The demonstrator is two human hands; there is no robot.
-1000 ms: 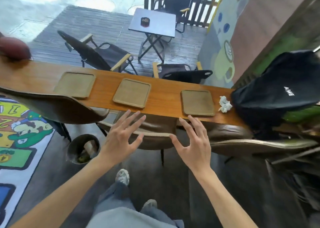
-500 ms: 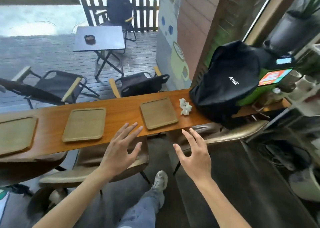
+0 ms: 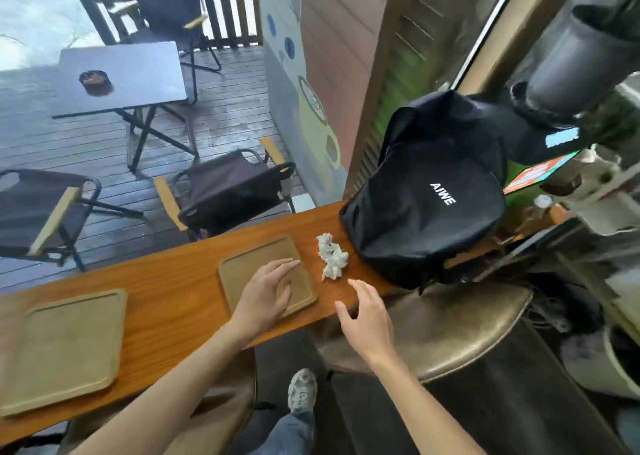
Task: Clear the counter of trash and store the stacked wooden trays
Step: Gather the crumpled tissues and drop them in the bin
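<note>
A crumpled white tissue [image 3: 331,256] lies on the long wooden counter [image 3: 173,281], between a square wooden tray [image 3: 242,267] and a black backpack [image 3: 426,195]. My left hand [image 3: 268,292] hovers flat over that tray's near right part, fingers apart, holding nothing. My right hand [image 3: 363,312] is open above the counter's front edge, its fingertips a short way below the tissue. A second wooden tray [image 3: 65,347] lies on the counter at the left.
Brown leather stools [image 3: 450,330] stand under the counter's near side. Beyond the counter are folding chairs [image 3: 225,188] and a grey folding table [image 3: 121,74] on wet decking. Shelves with plant pots [image 3: 585,60] stand at the right.
The view has swung right and closer to the counter. Both hands have reached forward: the left is now over the right tray, the right is close to the tissue.
</note>
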